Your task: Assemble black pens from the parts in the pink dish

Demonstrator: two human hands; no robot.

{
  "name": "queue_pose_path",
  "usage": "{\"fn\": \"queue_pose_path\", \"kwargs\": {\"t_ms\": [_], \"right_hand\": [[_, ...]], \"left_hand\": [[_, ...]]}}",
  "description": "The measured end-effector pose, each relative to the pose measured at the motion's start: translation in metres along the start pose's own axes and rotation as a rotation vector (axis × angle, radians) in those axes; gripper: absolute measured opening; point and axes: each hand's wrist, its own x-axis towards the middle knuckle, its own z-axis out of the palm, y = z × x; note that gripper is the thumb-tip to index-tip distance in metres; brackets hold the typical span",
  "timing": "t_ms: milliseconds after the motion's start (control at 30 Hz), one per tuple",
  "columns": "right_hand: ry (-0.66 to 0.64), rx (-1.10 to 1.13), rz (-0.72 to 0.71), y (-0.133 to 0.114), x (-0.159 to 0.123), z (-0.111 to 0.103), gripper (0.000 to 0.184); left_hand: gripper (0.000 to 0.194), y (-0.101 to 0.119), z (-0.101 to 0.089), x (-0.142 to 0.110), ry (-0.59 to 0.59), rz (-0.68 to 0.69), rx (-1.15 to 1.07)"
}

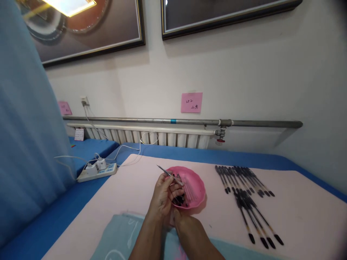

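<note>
Currently, the left hand (164, 193) pinches a slim pen (163, 170) between thumb and fingers, its pointed end aimed up and away, over the near-left side of a pink bowl (200, 187). Likely reason for holding it there: anything let go would drop into the bowl. The right hand (187, 225) sits low by the bowl's near rim, its fingers mostly hidden; cannot tell whether it grasps something. Inside the bowl: clear tubes (190, 189) lying roughly parallel on the right, and dark small parts nearer the left hand.

Right of the bowl, black-ended pens lie in two groups: a far row (244, 178) and a smaller near fan (257, 220). Both are well apart from the bowl, presumably to keep them separate and countable.

Beneath all this, a pink sheet (127, 187), probably protecting the blue surface (189, 151). A teal cloth (121, 233) lies along the near edge. Farther left, a power strip (111, 169) holds two white plugs (101, 164).
</note>
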Motion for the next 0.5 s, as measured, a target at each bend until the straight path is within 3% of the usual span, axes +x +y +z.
{"fn": "queue_pose_path", "kwargs": {"t_ms": [333, 500], "right_hand": [[0.015, 0.111, 0.097, -0.005, 0.021, -0.002, 0.036], [0.084, 0.236, 0.08, 0.002, 0.004, -0.008, 0.025]], "left_hand": [[0.032, -0.003, -0.003, 0.002, -0.004, -0.01, 0.033], [0.028, 0.002, -0.006, 0.003, 0.012, -0.001, 0.054]]}}
